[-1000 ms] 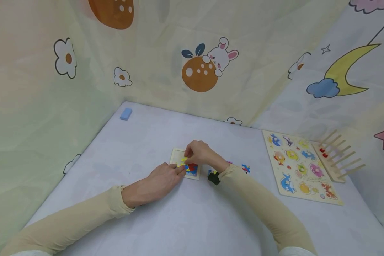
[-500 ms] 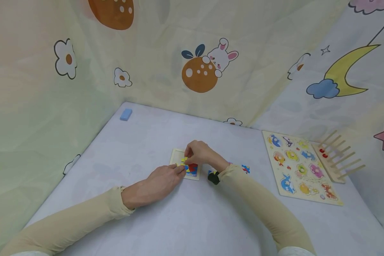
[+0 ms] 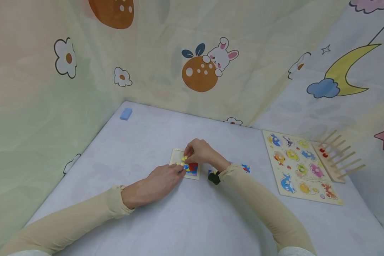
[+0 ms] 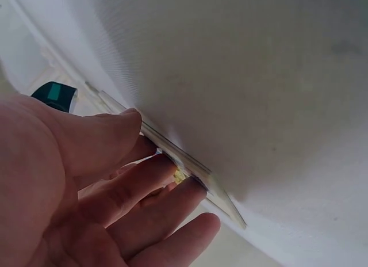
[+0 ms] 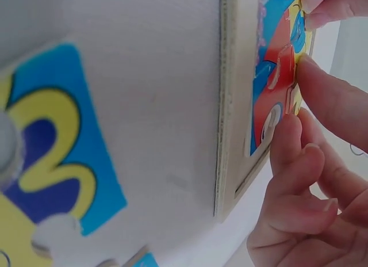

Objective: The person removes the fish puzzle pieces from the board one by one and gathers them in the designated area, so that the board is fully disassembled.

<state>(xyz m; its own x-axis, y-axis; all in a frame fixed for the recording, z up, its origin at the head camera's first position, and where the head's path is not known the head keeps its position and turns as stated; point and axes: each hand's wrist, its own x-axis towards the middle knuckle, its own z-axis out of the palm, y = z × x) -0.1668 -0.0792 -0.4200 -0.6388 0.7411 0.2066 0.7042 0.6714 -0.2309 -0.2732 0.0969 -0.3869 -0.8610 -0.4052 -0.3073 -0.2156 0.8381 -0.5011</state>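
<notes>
A small wooden jigsaw tray [image 3: 176, 155] lies on the white table, its picture partly filled with blue, red and yellow pieces. My left hand [image 3: 158, 181] reaches in from the left with its fingers extended, the fingertips touching the tray and pieces. The left wrist view shows the thumb by the tray's edge [image 4: 190, 160]. From the right, my right hand [image 3: 200, 152] pinches a yellow jigsaw piece [image 3: 184, 159] over the picture, mostly hidden by the fingers. In the right wrist view, its fingers bend down beside a red piece [image 5: 279, 86] in the tray.
Loose jigsaw pieces [image 3: 245, 168] lie right of the tray, one showing a yellow figure [image 5: 63, 129]. A dark object [image 3: 214, 177] sits at the right cuff. Farther right are an animal knob board [image 3: 281, 174] and a pegged rack [image 3: 334, 170]. A blue block [image 3: 126, 114] lies back left.
My right hand has shifted very slightly, still pinching the yellow piece, whose angle over the tray has changed a little. The left hand stays nearly in place.
</notes>
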